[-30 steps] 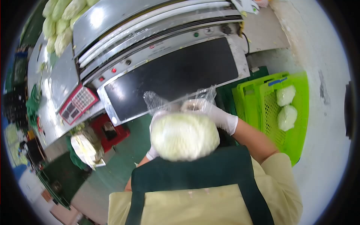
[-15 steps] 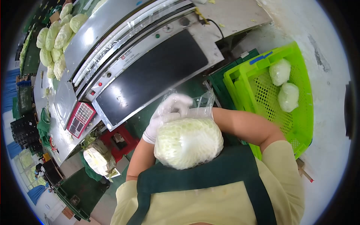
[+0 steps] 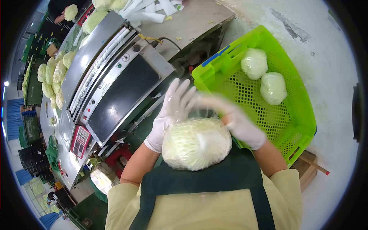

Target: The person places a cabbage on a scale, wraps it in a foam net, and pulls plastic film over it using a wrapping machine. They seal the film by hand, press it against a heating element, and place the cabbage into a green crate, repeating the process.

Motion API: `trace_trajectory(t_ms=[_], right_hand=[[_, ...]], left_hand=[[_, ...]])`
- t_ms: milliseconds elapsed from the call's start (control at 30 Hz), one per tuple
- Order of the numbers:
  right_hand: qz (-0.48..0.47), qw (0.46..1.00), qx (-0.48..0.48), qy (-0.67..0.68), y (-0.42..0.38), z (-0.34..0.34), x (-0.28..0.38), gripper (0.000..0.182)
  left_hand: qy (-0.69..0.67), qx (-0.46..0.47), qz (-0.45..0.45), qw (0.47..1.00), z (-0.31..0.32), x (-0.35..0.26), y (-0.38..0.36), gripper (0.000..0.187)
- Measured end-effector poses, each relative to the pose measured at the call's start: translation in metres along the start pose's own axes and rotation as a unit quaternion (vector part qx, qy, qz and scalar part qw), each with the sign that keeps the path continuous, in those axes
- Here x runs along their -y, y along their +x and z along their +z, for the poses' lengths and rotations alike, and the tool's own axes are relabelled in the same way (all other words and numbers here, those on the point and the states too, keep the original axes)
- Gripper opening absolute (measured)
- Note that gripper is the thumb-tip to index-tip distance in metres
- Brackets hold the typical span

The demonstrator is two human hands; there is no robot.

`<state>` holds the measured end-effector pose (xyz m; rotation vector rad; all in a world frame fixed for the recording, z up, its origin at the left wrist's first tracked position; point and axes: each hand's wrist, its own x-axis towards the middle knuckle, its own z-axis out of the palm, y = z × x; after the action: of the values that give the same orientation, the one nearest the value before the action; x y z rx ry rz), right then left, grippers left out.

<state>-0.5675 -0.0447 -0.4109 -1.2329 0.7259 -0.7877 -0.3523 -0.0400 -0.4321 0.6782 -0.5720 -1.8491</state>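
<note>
A pale green cabbage (image 3: pixel 196 145) in clear plastic film is held up close against my dark green apron. My left hand (image 3: pixel 170 113), in a white glove, is at its upper left side, with its fingers spread and pointing up. From the right, my right hand (image 3: pixel 239 124), gloved too, reaches to the top right of the cabbage; its fingers are smeared by motion. A bit of clear film shows between the two hands, above the cabbage.
A bright green crate (image 3: pixel 306 111) at the right holds two wrapped cabbages (image 3: pixel 254 64). The wrapping machine (image 3: pixel 122 96) and a red scale (image 3: pixel 80 141) stand on the left. Beyond are piled cabbages (image 3: pixel 53 76) and, at the top left, another person's hand (image 3: pixel 59 18) near a cabbage.
My view has turned toward the crate, which now appears larger and nearer. My left hand's fingers have spread from a curl. My right hand has come out from behind the film and swung to the right.
</note>
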Motion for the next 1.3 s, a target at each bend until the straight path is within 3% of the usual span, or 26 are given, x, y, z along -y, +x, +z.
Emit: trace_trajectory(t_ms=[33, 100, 133, 200, 267, 300, 367, 433, 500, 567, 633, 700, 767, 833, 900, 967, 1000, 1100, 1167, 1300], right_hand=[[0.14, 0.968, 0.079, 0.19, -0.008, 0.009, -0.014, 0.068], [0.131, 0.963, 0.056, 0.229, -0.023, 0.007, -0.013, 0.069], [0.135, 0.957, 0.049, 0.251, -0.029, 0.004, -0.014, 0.07], [0.133, 0.962, 0.043, 0.233, -0.038, -0.001, -0.009, 0.072], [0.119, 0.969, 0.036, 0.213, -0.045, -0.008, -0.007, 0.074], [0.111, 0.972, 0.039, 0.203, -0.048, -0.011, -0.007, 0.075], [0.099, 0.978, 0.031, 0.183, -0.059, -0.016, -0.008, 0.077], [0.084, 0.984, -0.007, 0.159, -0.079, -0.024, -0.011, 0.079], [0.062, 0.979, -0.048, 0.191, -0.099, -0.029, -0.022, 0.098], [0.023, 0.978, -0.09, 0.187, -0.118, -0.03, -0.043, 0.108], [0.018, 0.981, -0.158, 0.109, -0.134, -0.033, -0.043, 0.116], [0.012, 0.968, -0.224, 0.108, -0.145, -0.033, -0.034, 0.113], [-0.004, 0.945, -0.278, 0.172, -0.158, -0.05, -0.061, 0.107], [-0.011, 0.905, -0.331, 0.268, -0.175, -0.066, -0.067, 0.101], [-0.017, 0.84, -0.383, 0.383, -0.195, -0.086, -0.057, 0.097], [-0.048, 0.811, -0.465, 0.353, -0.219, -0.105, -0.06, 0.087], [-0.063, 0.793, -0.503, 0.338, -0.232, -0.115, -0.063, 0.082], [-0.016, 0.736, -0.667, 0.11, -0.263, -0.151, -0.069, 0.086], [0.005, 0.669, -0.74, -0.063, -0.267, -0.176, -0.082, 0.088], [0.096, 0.527, -0.765, -0.357, -0.252, -0.196, -0.112, 0.095]], left_hand=[[0.029, 0.005, 0.034, 0.999, -0.001, 0.006, 0.0, 0.1], [0.086, 0.02, 0.112, 0.99, -0.02, 0.019, 0.007, 0.091], [0.11, -0.018, 0.17, 0.979, -0.027, 0.024, 0.01, 0.09], [0.264, -0.096, 0.298, 0.912, 0.019, 0.003, 0.025, 0.085], [0.375, 0.029, 0.258, 0.89, 0.045, -0.018, 0.028, 0.078], [0.418, 0.156, 0.133, 0.885, 0.05, -0.031, 0.027, 0.081], [0.478, 0.394, -0.114, 0.777, 0.063, -0.047, 0.034, 0.092], [0.338, 0.267, -0.18, 0.885, 0.055, -0.028, 0.005, 0.098], [0.328, 0.192, -0.164, 0.91, 0.057, -0.007, -0.019, 0.118], [0.334, 0.116, -0.15, 0.923, 0.061, 0.016, -0.025, 0.121], [0.328, 0.112, -0.146, 0.927, 0.054, 0.034, -0.002, 0.117], [0.311, 0.15, -0.169, 0.923, 0.064, 0.052, 0.029, 0.092], [0.29, 0.167, -0.219, 0.917, 0.083, 0.073, 0.057, 0.079], [0.252, 0.12, -0.259, 0.925, 0.095, 0.107, 0.085, 0.063], [0.296, 0.153, -0.233, 0.914, 0.106, 0.124, 0.103, 0.06], [0.353, 0.152, -0.187, 0.904, 0.13, 0.127, 0.106, 0.06], [0.38, 0.197, -0.133, 0.894, 0.128, 0.125, 0.106, 0.06], [0.334, 0.196, -0.193, 0.901, 0.12, 0.105, 0.095, 0.06], [0.353, 0.18, -0.191, 0.898, 0.098, 0.1, 0.086, 0.059], [0.334, 0.155, -0.215, 0.904, 0.074, 0.076, 0.066, 0.058]])
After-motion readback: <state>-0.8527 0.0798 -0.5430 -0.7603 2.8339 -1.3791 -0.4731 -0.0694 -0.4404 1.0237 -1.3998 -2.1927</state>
